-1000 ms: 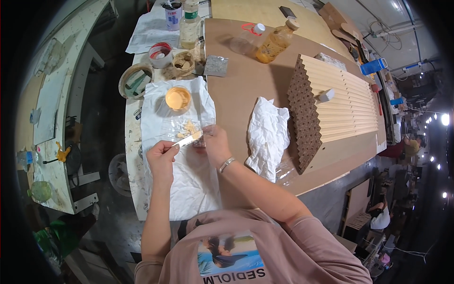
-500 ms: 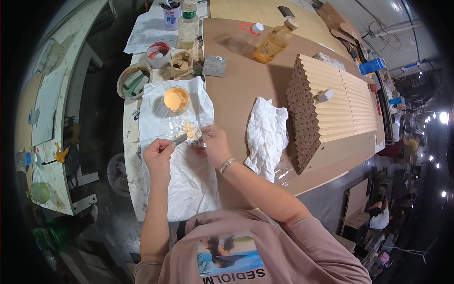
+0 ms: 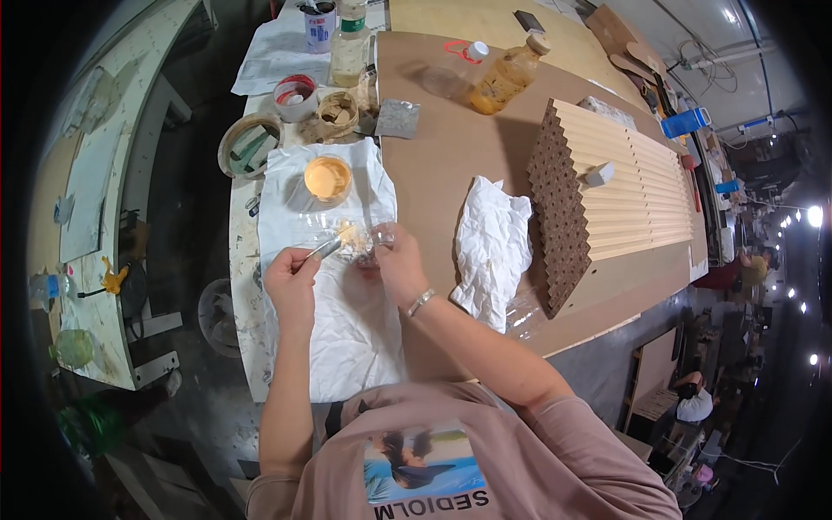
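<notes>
Pinched in my left hand (image 3: 291, 279) is a small flat metal scraper blade (image 3: 327, 249), its end against a lump of pale yellow putty (image 3: 348, 234). The putty lies smeared on a sheet of clear plastic film (image 3: 316, 224). My right hand (image 3: 400, 267) is closed on the film's right edge. Beneath both hands a white cloth (image 3: 334, 347) is spread along the table's left side. Just beyond the film stands an open round tub of orange-yellow paste (image 3: 328, 179).
Round tubs (image 3: 295, 97), a grey abrasive square (image 3: 398, 120) and bottles (image 3: 507, 76) stand farther off. A crumpled white cloth (image 3: 492, 247) lies on the brown board (image 3: 433, 191). To its right rises a ridged wooden block stack (image 3: 620, 186), with a small white block (image 3: 599, 174) on top.
The blade has turned slightly and shifted a little at the putty. Both hands keep their hold, and the whole view has moved slightly.
</notes>
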Tool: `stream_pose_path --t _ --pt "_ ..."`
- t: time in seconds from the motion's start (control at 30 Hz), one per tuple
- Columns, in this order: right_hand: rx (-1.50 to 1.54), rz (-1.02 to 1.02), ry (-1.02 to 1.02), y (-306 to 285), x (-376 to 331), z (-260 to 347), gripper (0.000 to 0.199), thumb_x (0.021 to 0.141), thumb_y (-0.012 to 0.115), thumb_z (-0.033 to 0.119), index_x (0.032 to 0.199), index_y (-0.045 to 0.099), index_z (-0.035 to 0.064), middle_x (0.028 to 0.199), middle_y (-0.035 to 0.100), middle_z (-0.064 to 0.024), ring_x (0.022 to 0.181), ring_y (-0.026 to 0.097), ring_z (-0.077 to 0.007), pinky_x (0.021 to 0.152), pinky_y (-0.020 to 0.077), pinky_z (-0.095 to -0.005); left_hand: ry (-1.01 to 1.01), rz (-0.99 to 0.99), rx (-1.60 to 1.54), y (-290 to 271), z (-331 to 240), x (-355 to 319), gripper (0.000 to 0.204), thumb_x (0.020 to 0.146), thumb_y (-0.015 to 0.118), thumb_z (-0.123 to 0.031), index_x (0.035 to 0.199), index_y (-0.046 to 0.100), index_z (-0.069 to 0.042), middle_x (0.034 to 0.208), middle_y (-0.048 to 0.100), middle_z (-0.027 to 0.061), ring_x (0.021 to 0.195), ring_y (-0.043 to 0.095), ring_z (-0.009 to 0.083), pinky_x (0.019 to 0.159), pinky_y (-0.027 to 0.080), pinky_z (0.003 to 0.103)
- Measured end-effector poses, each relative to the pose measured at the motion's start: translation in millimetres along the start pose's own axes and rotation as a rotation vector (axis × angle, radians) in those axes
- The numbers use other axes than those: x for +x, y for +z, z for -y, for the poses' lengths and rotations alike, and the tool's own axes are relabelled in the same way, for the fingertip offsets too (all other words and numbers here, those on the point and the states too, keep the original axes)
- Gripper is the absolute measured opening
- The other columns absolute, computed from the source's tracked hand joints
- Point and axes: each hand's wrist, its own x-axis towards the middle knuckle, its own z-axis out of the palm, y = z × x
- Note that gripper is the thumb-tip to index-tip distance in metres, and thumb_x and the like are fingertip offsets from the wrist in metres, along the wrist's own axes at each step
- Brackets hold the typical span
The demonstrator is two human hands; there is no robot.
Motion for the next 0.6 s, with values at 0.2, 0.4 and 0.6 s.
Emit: stream_pose_path --t 0.2,0.4,0.6 --pt "-0.146 0.052 -0.121 -3 -2 0 0.024 0.089 0.046 -0.007 0.110 0.056 -0.0036 0.090 0.063 -0.0123 0.073 0.066 -0.0183 0.059 0.0577 -0.0313 0.013 -0.052 -0.069 -11 -1 -6 0.003 0.082 0.068 0.000 0.083 0.065 0.000 0.070 0.059 -0.0016 0.060 0.047 0.0038 0.054 0.036 0.020" --pt "-0.005 0.015 0.017 -1 3 0 0.020 0.092 0.045 -0.003 0.109 0.055 -0.0039 0.091 0.063 -0.0118 0.068 0.066 -0.0186 0.053 0.0573 -0.0318 0.035 0.041 -0.064 -10 -2 -11 0.004 0.081 0.068 0.004 0.081 0.065 0.002 0.067 0.057 -0.0036 0.058 0.044 0.0016 0.053 0.032 0.019" --pt "0.001 -0.008 0.091 -1 4 7 0.020 0.092 0.045 -0.002 0.109 0.055 -0.0050 0.089 0.063 -0.0124 0.068 0.067 -0.0204 0.052 0.0576 -0.0330 0.035 0.036 0.016 -20 9 -2 0.005 0.080 0.068 0.005 0.080 0.065 0.002 0.066 0.057 -0.0033 0.058 0.044 0.0024 0.053 0.032 0.019"
